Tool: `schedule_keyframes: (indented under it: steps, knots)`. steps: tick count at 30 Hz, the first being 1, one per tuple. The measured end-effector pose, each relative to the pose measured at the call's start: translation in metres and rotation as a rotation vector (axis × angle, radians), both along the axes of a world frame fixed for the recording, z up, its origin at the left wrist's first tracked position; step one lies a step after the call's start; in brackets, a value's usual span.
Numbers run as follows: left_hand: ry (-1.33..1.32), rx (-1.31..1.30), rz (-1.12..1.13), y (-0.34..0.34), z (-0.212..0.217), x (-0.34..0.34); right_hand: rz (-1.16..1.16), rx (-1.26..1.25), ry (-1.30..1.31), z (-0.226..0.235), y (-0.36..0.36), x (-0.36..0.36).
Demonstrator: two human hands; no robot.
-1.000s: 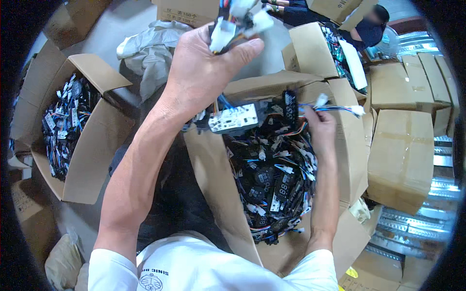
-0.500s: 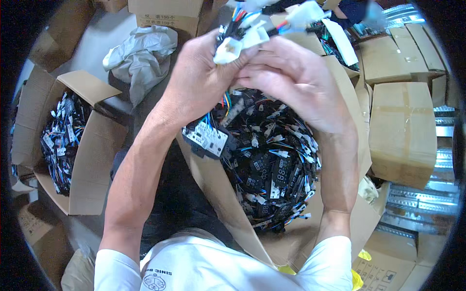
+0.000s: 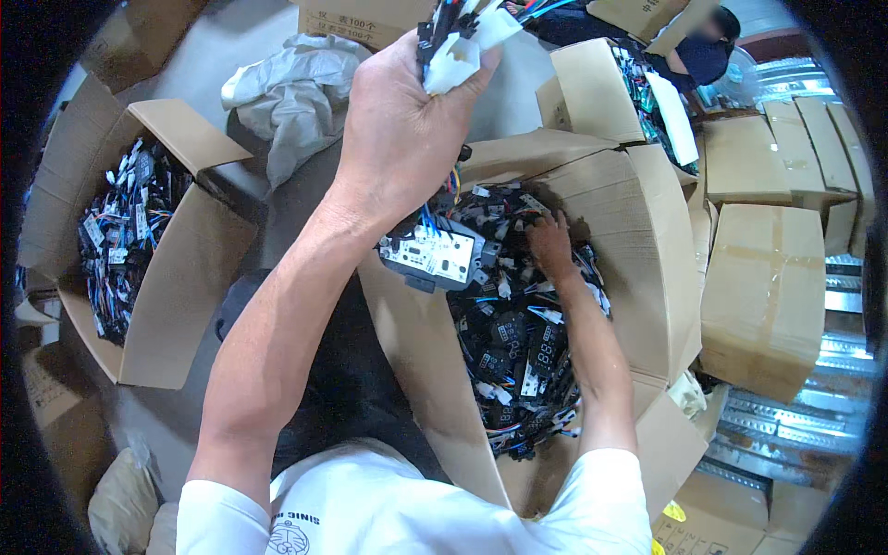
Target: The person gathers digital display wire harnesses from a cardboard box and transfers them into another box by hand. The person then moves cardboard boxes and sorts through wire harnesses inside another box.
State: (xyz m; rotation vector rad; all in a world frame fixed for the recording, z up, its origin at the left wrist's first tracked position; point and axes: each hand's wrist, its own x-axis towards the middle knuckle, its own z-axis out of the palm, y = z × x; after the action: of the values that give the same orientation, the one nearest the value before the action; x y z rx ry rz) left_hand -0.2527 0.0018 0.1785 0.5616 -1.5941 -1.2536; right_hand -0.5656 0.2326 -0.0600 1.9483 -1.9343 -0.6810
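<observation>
Facing an open cardboard box [image 3: 638, 268] heaped with black display modules [image 3: 504, 342], I have grey floor [image 3: 190, 79] around me, a second filled carton [image 3: 180, 287] at left, a crumpled pale sack [image 3: 291, 92] ahead, stacked boxes [image 3: 763, 287] at right and a person [image 3: 705, 57] beyond. My left hand [image 3: 402, 116] is raised, forearm slanting inward, fingers closed around white connectors [image 3: 451, 65]. My right hand [image 3: 552, 248] reaches down into the box; I cannot tell whether its fingers pinch anything. A wired circuit module [image 3: 431, 255] hangs below my left hand, over the box's left edge, white board upward, long axis running left to right, dipping rightward.
</observation>
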Motion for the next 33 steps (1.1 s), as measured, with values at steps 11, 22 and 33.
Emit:
schedule_keyframes:
  steps: [11, 22, 33]
  knots:
    - [0.014, 0.014, -0.098, 0.002, 0.010, 0.000, -0.602, -0.040, -0.650, 0.255, 0.003, 0.049]
    - [0.027, -0.194, -0.490, 0.042, -0.001, -0.022, 0.016, -0.378, -0.828, 0.334, -0.054, 0.157]
    - [-0.030, -0.183, -0.093, 0.000, 0.007, 0.005, -0.350, 0.159, -1.077, 0.123, -0.010, 0.079]
